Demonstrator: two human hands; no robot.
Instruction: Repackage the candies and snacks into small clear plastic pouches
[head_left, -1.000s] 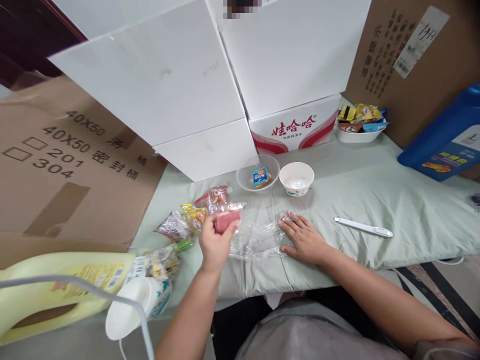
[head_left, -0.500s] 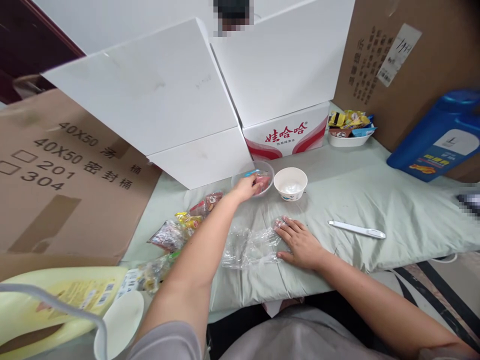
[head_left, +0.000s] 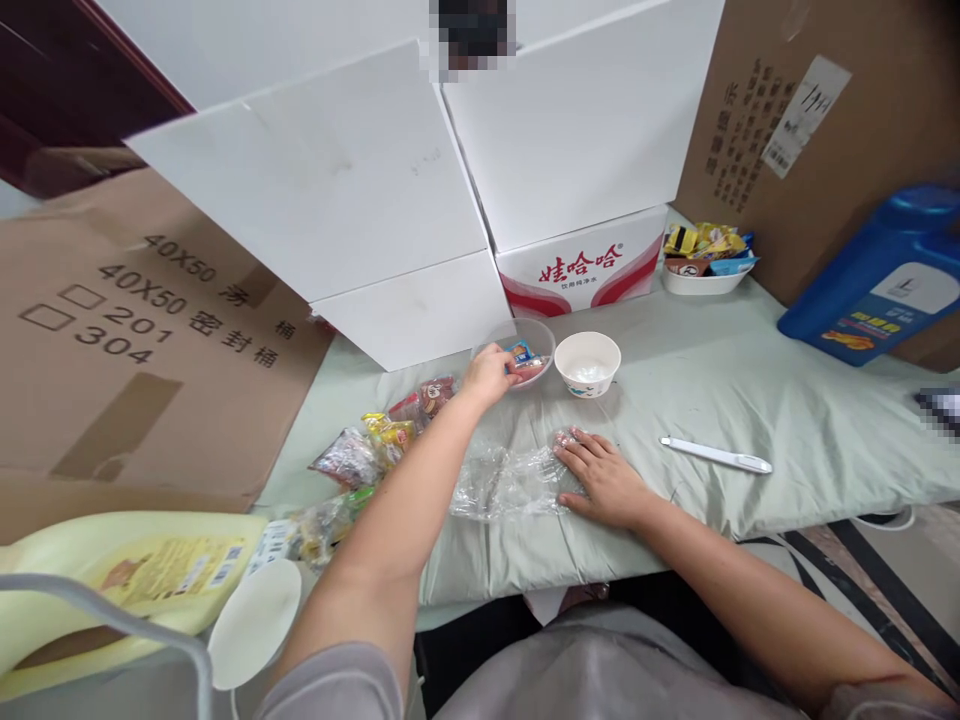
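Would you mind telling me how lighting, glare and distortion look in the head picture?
Head view: light is soft, with faint shadows; small glints on the clear plastic film; wide-angle skew seems to stretch the yellow jug at left; pixelation masks patches at top centre and right edge.

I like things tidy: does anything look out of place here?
Crumpled clear plastic lies on the wrinkled cloth, partly under the right hand. It looks like discarded wrapping. I see no spill.

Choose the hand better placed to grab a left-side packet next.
Likely the left hand: though at the clear bowl, it is nearer those packets; the right hand rests on plastic wrap.
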